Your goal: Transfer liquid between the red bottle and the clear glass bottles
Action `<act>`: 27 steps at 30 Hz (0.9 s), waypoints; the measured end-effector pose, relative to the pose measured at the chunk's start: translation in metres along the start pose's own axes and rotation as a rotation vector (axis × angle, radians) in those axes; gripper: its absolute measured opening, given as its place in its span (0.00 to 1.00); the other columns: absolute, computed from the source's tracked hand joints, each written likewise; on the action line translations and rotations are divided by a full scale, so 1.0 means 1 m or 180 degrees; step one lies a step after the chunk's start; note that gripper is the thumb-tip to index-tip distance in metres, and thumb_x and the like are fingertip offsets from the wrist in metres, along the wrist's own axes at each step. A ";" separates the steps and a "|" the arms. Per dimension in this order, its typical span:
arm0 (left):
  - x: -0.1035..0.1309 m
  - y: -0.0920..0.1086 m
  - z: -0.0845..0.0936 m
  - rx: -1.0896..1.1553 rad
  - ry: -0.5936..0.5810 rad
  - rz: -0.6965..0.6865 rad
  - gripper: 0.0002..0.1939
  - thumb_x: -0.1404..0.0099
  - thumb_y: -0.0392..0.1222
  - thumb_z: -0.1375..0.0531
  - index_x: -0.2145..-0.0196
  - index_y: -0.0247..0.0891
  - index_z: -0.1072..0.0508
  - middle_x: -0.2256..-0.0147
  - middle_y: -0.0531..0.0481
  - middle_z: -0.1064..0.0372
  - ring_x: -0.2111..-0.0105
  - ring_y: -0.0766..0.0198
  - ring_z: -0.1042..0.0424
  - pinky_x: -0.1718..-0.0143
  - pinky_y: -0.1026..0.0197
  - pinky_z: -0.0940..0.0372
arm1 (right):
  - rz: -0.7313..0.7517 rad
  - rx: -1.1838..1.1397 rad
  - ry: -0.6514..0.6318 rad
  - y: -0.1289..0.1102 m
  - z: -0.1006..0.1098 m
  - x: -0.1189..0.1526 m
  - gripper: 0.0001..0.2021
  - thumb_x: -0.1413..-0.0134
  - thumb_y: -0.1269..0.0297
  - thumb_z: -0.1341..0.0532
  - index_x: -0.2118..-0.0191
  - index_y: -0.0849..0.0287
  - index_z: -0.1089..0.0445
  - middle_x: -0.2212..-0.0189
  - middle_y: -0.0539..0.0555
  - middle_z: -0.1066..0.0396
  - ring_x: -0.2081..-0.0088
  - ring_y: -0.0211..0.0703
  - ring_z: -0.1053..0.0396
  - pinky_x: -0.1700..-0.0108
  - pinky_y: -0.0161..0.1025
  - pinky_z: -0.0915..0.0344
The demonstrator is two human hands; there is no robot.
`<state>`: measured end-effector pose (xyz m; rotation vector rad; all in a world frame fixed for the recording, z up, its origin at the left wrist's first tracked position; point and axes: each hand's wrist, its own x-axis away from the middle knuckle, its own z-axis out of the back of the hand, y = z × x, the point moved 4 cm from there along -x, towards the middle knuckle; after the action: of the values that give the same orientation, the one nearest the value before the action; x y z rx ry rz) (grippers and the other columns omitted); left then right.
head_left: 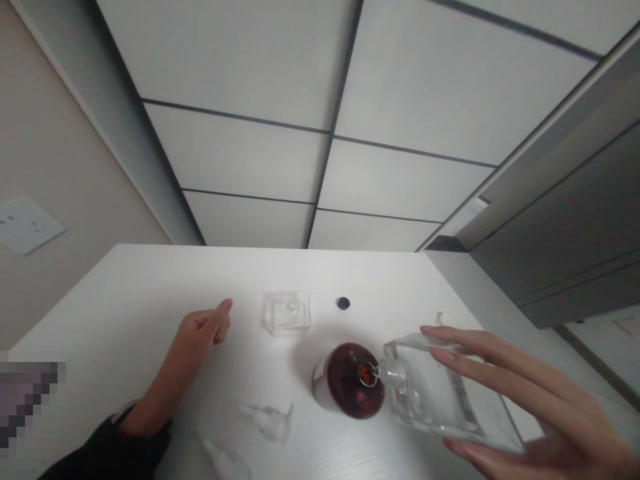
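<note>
Left hand [205, 327]: closed in a loose fist above the bench [150, 280]
Right hand [530, 400]: gripping the clear bottle [440, 393], tilted toward the brown bottle [347, 380]

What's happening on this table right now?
The right hand holds a clear bottle tipped sideways, its neck at the mouth of a dark reddish-brown bottle. Whether liquid is flowing isn't clear. The left hand is curled closed to the side, with nothing visible in it. A squarish clear container and a small black disc sit farther back; two clear, funnel-like pieces lie nearer the person.
</note>
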<state>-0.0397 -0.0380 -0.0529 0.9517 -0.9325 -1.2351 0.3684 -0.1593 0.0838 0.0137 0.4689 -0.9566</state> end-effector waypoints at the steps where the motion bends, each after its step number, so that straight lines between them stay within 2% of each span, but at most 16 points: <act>1: 0.000 0.000 0.000 0.0002 -0.0009 -0.0007 0.34 0.36 0.71 0.45 0.84 0.48 0.55 0.84 0.58 0.58 0.82 0.64 0.55 0.77 0.54 0.52 | 0.0002 0.0004 0.0003 0.000 0.000 0.000 0.29 0.32 0.55 0.34 0.28 0.42 0.34 0.33 0.52 0.28 0.35 0.51 0.28 0.31 0.45 0.32; 7: 0.000 0.001 0.000 0.0047 0.0002 -0.0032 0.34 0.35 0.71 0.45 0.84 0.48 0.55 0.84 0.58 0.58 0.82 0.65 0.55 0.77 0.55 0.52 | 0.0080 0.0033 0.0054 -0.002 0.004 -0.001 0.29 0.32 0.54 0.33 0.29 0.42 0.33 0.33 0.51 0.28 0.35 0.51 0.27 0.32 0.43 0.30; 13: 0.000 -0.001 0.000 0.0078 -0.0011 -0.0036 0.34 0.34 0.70 0.45 0.84 0.47 0.54 0.84 0.58 0.57 0.83 0.65 0.54 0.78 0.56 0.51 | 0.0051 0.0035 0.0056 -0.002 0.005 -0.001 0.29 0.33 0.56 0.33 0.29 0.41 0.33 0.34 0.53 0.27 0.37 0.55 0.25 0.36 0.48 0.25; 19: 0.000 0.001 0.001 0.0103 0.0013 -0.0036 0.33 0.34 0.69 0.44 0.84 0.47 0.53 0.84 0.58 0.56 0.83 0.65 0.54 0.78 0.56 0.51 | 0.0001 -0.0050 0.0018 -0.002 0.005 -0.003 0.28 0.32 0.57 0.34 0.29 0.42 0.32 0.33 0.54 0.27 0.36 0.57 0.26 0.36 0.51 0.25; 27: 0.000 0.000 0.000 0.0123 -0.0004 0.0016 0.33 0.35 0.70 0.44 0.84 0.47 0.54 0.83 0.58 0.57 0.82 0.65 0.54 0.77 0.56 0.52 | 0.0029 -0.0025 -0.0012 -0.002 0.005 -0.006 0.28 0.32 0.57 0.34 0.29 0.42 0.32 0.34 0.53 0.27 0.36 0.54 0.26 0.34 0.50 0.28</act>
<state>-0.0395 -0.0379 -0.0527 0.9785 -0.9623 -1.2175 0.3658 -0.1570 0.0912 0.0069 0.4689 -0.9458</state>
